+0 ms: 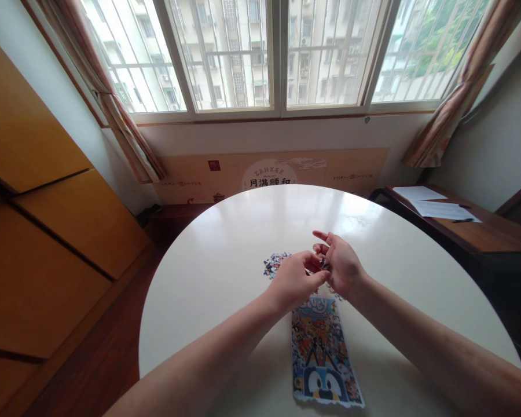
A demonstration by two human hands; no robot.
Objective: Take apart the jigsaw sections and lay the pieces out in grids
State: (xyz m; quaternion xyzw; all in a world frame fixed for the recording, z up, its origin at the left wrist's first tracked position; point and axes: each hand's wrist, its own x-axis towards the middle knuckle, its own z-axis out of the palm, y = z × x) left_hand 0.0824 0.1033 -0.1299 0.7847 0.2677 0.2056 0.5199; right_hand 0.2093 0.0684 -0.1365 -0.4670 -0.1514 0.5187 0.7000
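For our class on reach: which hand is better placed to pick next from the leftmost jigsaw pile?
Probably the left hand: it is close beside that jigsaw pile; the right hand is farther off.

brt window (230, 58) w/ curtains (124, 121), wood cupbd (30, 289) at l., reddish flr (108, 341)

The bare, slender left forearm (208, 353) narrows to an uncovered, slim-fingered left hand (294, 279). The equally bare right forearm (425, 341) tapers to an uncovered, slim-fingered right hand (342, 266).
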